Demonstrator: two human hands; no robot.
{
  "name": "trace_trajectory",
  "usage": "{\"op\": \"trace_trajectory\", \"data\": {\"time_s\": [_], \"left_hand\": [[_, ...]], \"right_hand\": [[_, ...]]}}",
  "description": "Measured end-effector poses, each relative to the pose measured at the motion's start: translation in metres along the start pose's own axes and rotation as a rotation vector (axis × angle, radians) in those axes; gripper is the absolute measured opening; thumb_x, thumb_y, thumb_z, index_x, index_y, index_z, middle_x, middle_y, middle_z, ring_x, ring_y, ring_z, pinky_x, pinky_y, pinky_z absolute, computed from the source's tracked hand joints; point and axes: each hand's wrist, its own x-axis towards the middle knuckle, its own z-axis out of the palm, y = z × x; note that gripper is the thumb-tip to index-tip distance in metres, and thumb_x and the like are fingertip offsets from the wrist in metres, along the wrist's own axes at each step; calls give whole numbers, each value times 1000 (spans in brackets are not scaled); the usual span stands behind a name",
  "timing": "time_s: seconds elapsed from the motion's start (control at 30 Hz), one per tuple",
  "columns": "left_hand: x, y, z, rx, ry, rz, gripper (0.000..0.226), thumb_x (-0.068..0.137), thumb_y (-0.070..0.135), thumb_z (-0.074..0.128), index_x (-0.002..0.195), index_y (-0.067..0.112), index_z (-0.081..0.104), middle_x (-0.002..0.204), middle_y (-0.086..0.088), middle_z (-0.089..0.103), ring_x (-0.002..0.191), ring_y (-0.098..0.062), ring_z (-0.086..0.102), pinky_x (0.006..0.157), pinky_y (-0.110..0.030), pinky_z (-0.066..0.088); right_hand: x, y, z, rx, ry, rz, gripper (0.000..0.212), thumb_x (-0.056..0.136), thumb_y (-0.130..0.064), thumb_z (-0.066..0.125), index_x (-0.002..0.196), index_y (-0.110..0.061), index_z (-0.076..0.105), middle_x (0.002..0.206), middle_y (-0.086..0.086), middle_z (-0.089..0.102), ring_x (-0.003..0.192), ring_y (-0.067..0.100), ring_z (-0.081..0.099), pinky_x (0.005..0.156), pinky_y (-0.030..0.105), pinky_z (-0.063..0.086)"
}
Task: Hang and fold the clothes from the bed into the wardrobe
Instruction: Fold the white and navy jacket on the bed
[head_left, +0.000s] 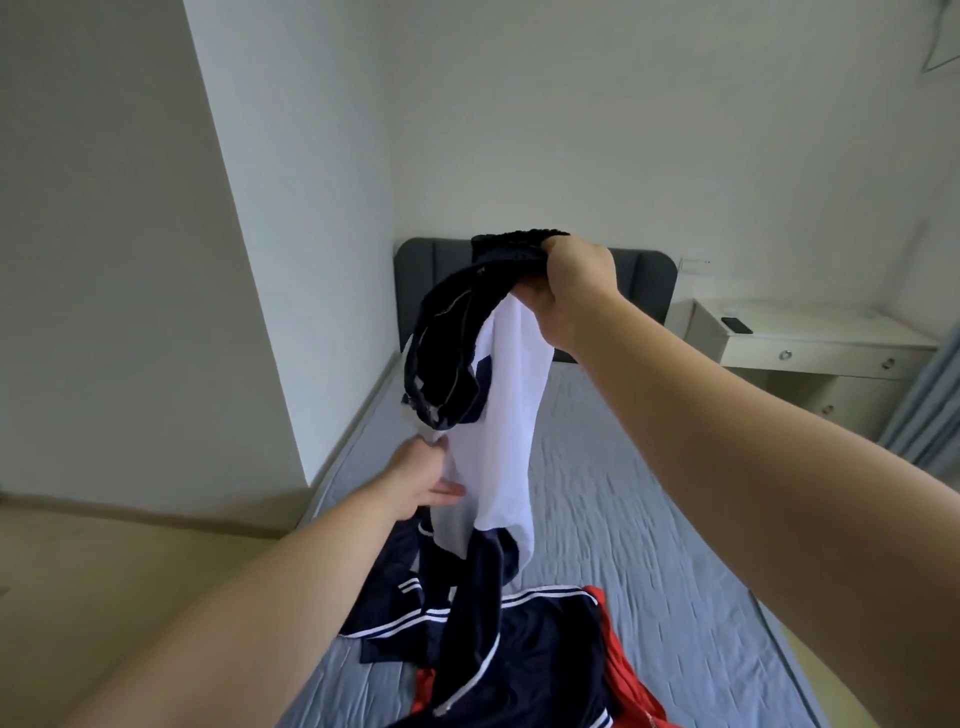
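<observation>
My right hand (574, 288) grips the bunched top of a navy and white jacket (498, 415) and holds it up over the bed (649, 493). The jacket hangs down, its lower end trailing into the pile below. My left hand (423, 480) pinches the jacket's white edge lower down on the left side. On the bed near me lie more navy garments with white stripes (530, 654) and a red garment (623, 675) partly under them. No wardrobe is in view.
A dark grey headboard (431, 275) stands at the far end of the bed. A white nightstand with drawers (810, 343), a dark phone (736, 325) on top, stands at the right. A white wall corner juts out on the left, with light wood floor beside the bed.
</observation>
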Motion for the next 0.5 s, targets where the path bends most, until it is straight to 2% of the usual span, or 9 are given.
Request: {"op": "trace_trajectory", "data": {"time_s": [0.07,0.13,0.2,0.27,0.3,0.33,0.4,0.47,0.5], "left_hand": [[2,15,-6,-91,35,50,36,108,28,39,142,16,43,122,-7,62,79,-32,75,71,-45,63],[4,32,-9,-60,111,149,30,104,21,40,129,13,54,106,-13,70,86,-34,73,78,-51,62],[3,53,-13,115,224,319,29,99,19,42,121,12,60,106,-14,69,96,-34,68,79,-45,59],[-7,73,-16,315,312,509,23,95,23,44,107,18,63,102,-7,68,92,-26,63,70,-31,47],[-12,82,-17,373,320,590,18,92,29,46,97,28,63,95,3,69,86,-18,62,65,-27,43],[-18,89,-18,393,304,656,13,88,37,49,88,36,62,86,14,67,80,-8,61,60,-21,41],[-27,102,-16,383,256,761,4,78,47,57,80,46,60,78,23,65,71,6,59,55,-13,41],[-36,112,-11,446,201,889,12,72,41,68,81,46,62,80,27,65,74,9,60,58,-11,44],[-40,116,-9,482,165,936,20,69,35,71,84,46,63,84,28,66,79,8,62,61,-11,47]], "right_hand": [[3,-1,-6,44,58,-10,18,91,4,50,87,0,67,72,12,75,66,27,75,68,37,63],[7,0,-14,-6,116,-41,19,91,-5,55,108,-2,63,86,9,75,74,22,75,78,41,62],[11,7,-24,-287,159,-75,61,89,-12,56,146,-12,37,94,2,66,79,18,66,83,38,60],[7,19,-29,-680,157,-118,91,85,-15,54,158,-28,2,110,1,59,88,18,58,82,35,51],[6,27,-30,-848,138,-150,97,84,-15,55,158,-32,-6,133,7,50,104,23,56,86,35,47],[5,35,-32,-1011,112,-199,101,82,-16,57,157,-34,-9,155,10,29,126,28,46,96,37,44],[3,49,-35,-1264,9,-295,111,79,-21,68,155,-39,-10,165,5,-6,151,27,10,114,49,31],[2,63,-36,-1366,-176,-292,110,76,-24,74,156,-39,1,166,0,5,152,26,8,118,54,22],[4,68,-37,-1332,-240,-254,96,77,-25,75,154,-35,19,158,3,30,145,29,27,114,51,31]]}}
